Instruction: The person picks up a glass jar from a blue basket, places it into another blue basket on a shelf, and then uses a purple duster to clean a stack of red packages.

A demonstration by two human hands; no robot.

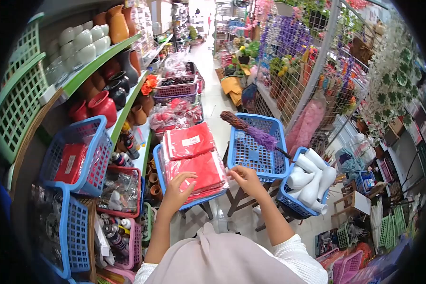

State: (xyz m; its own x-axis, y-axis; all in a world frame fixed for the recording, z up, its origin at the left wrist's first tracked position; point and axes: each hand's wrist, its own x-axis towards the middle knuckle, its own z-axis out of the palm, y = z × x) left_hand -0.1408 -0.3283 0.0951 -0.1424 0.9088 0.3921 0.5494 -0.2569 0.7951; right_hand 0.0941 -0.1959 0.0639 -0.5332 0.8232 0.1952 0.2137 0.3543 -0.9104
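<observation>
Red fabric packs in clear plastic (194,173) are stacked in a blue basket (158,163) in front of me. My left hand (181,187) is at the near left corner of the stack, fingers apart and nothing held. At the right edge of the stack is my right hand (244,180), its thumb and fingers bent near the plastic; whether they grip it is unclear. A smaller red pack with a white label (190,141) lies at the far end of the stack. Right of it, a purple dried bunch (260,136) lies across a blue basket (255,158).
White vases (312,182) fill a blue basket (288,199) at the right. On the left, shelves (99,59) hold pots, and a blue basket (97,156) holds another red pack (72,163). A wire rack (312,71) with artificial flowers borders the aisle (210,80).
</observation>
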